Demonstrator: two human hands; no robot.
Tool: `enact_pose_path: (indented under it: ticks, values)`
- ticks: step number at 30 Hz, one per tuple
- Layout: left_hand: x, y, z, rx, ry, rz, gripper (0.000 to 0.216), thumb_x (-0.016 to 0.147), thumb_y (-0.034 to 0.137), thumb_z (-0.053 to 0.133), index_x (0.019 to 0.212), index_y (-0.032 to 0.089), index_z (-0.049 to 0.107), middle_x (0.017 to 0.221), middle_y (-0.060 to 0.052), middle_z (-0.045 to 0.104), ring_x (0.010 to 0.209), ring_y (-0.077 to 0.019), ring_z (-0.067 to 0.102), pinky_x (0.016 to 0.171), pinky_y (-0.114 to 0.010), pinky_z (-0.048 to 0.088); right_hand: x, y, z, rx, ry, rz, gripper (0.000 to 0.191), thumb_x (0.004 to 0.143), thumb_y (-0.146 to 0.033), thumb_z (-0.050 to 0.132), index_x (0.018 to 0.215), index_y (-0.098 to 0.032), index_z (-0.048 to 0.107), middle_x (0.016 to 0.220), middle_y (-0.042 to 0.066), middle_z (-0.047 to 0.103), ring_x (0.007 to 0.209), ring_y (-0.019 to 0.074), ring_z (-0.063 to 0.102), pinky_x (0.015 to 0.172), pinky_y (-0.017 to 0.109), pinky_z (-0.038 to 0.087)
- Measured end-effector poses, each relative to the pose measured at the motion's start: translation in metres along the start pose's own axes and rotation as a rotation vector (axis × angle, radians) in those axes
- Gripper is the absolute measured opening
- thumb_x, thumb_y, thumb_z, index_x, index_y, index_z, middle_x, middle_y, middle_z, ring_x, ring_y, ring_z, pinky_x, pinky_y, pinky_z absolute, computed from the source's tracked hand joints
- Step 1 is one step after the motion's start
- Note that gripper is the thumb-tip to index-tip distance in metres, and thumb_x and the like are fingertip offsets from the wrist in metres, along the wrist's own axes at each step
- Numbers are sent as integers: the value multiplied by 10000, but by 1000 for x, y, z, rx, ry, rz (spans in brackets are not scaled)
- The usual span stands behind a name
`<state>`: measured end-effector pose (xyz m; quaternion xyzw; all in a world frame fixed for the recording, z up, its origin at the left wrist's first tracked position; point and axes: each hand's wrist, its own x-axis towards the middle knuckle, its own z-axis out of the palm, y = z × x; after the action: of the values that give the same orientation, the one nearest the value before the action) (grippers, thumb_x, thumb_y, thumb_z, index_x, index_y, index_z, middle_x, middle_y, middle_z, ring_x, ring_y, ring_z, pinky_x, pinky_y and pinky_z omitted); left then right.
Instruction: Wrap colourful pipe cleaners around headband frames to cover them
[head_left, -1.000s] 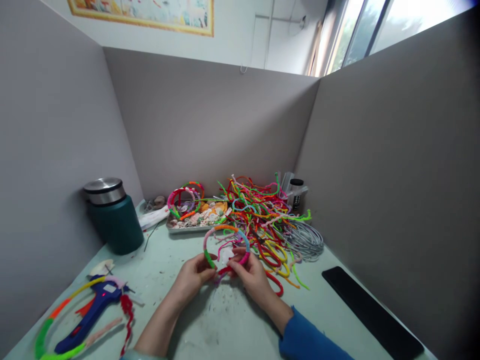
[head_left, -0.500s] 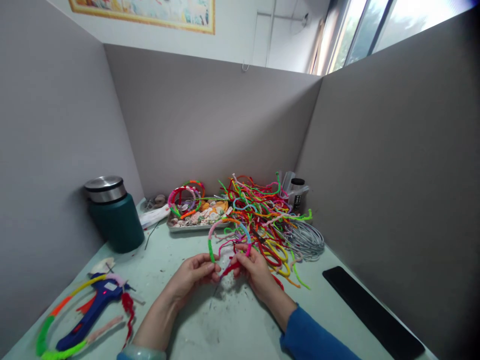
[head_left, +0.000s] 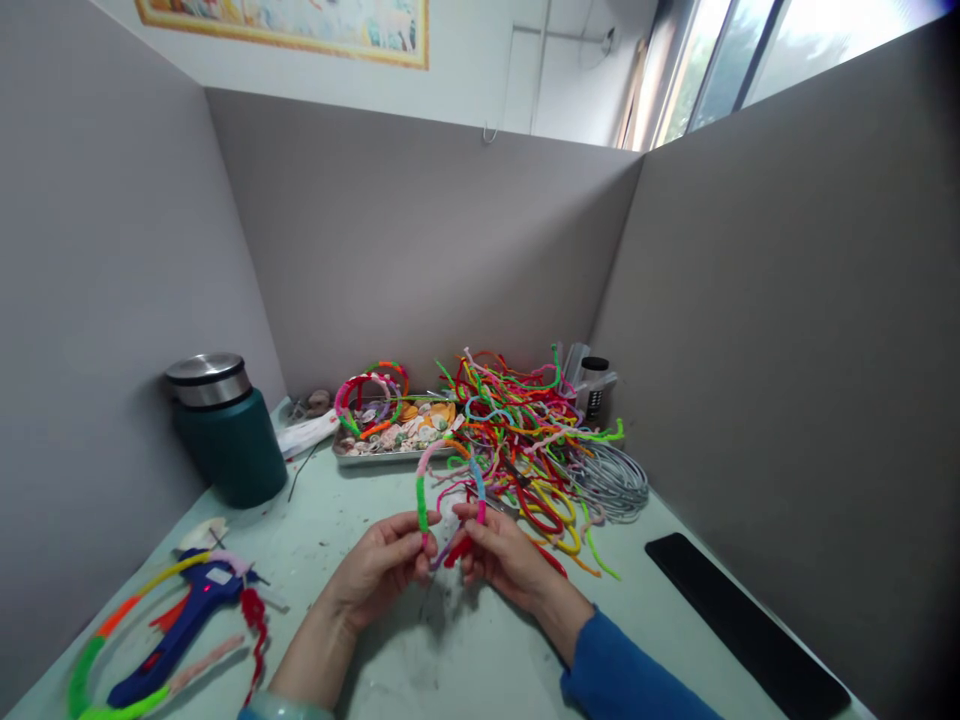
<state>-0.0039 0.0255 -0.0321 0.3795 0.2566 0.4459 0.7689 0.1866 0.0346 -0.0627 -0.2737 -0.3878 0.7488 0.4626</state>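
Observation:
A small hoop wrapped in pink, orange, blue and green fuzzy stems (head_left: 424, 484) stands upright between my hands above the pale green table (head_left: 450, 660). My left hand (head_left: 381, 567) pinches its green lower end. My right hand (head_left: 504, 555) pinches the other end, together with a red fuzzy stem (head_left: 457, 551) that hangs below the fingers. Both hands are closed on the hoop, fingertips nearly touching.
Behind the hands lies a heap of coloured fuzzy stems (head_left: 525, 430), a coil of grey wire (head_left: 611, 480) and a metal tray (head_left: 375, 452) of shells with finished hoops. A dark green flask (head_left: 225, 430) stands left. A blue glue gun (head_left: 184, 620) lies inside a large wrapped hoop (head_left: 90, 665). A black phone (head_left: 742, 625) lies right.
The hoop has been turned from facing me to nearly edge-on, and its ends are squeezed closer together. Both hands have shifted slightly nearer to me.

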Motion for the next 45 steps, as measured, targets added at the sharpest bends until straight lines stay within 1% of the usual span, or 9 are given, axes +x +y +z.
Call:
enact_pose_path:
  ticks: [7, 15, 19, 23, 26, 30, 36, 40, 45]
  values:
    - [-2, -6, 3, -9, -172, 37, 221, 684, 224, 725, 893, 158, 693, 604, -12, 658, 337, -35, 485, 410, -185, 477, -2, 1, -3, -44, -142, 72, 558, 746, -338, 702, 1182, -131, 423, 671, 35, 652, 453, 100, 568, 466, 224, 498]
    - [-8, -15, 5, 44, -437, -142, 240, 640, 258, 751, 828, 119, 699, 603, -72, 700, 300, -77, 511, 329, -185, 451, -5, 4, -6, -59, -289, 167, 561, 737, -270, 714, 1214, -138, 449, 729, 35, 636, 488, 107, 579, 480, 236, 497]
    - [-5, -14, 11, 101, -318, -72, 206, 654, 257, 737, 789, 108, 691, 593, -49, 674, 311, -61, 491, 368, -195, 461, -5, 1, -2, -21, -263, 90, 532, 732, -303, 718, 1172, -141, 466, 768, 39, 635, 565, 134, 613, 506, 241, 501]
    - [-1, -5, 12, 232, -108, -22, 189, 709, 260, 697, 840, 124, 680, 700, -44, 666, 438, -68, 538, 501, -213, 478, -1, -3, -2, -8, -35, -91, 458, 756, -320, 687, 1131, -153, 483, 770, 24, 628, 503, 96, 561, 467, 219, 483]
    - [1, 2, 8, 331, 39, 32, 265, 724, 317, 685, 919, 138, 675, 790, -64, 670, 597, -110, 589, 600, -233, 480, 3, -3, -5, -47, 115, -199, 445, 738, -323, 694, 1098, -152, 496, 749, 13, 623, 467, 85, 522, 440, 222, 490]
    - [2, 10, 2, 362, 178, 138, 375, 728, 381, 671, 1033, 165, 640, 945, -95, 672, 872, -172, 614, 798, -278, 461, 6, 1, -5, -160, 172, -245, 454, 732, -376, 682, 1075, -146, 494, 734, 19, 627, 467, 97, 538, 433, 237, 503]
    - [7, 12, -6, 303, 355, 226, 528, 731, 453, 634, 1179, 197, 521, 820, -24, 635, 517, -74, 535, 488, -196, 427, 3, 10, 1, -359, 119, -176, 506, 727, -421, 666, 1101, -152, 458, 685, -1, 617, 417, 96, 535, 382, 208, 455]
    - [12, 8, -15, 336, 390, 220, 417, 763, 448, 590, 1045, 142, 570, 654, 43, 551, 328, -4, 301, 312, -145, 251, -1, 13, 3, -515, 46, -176, 420, 799, -445, 586, 1098, -165, 496, 720, 20, 648, 456, 95, 537, 416, 193, 424]
    - [14, 1, -15, 342, 378, 114, 355, 737, 440, 614, 925, 140, 585, 590, 60, 530, 294, -5, 257, 283, -152, 241, -1, 11, -1, -599, 100, -273, 474, 867, -416, 510, 1275, -186, 442, 623, -6, 623, 462, 92, 474, 441, 186, 341]
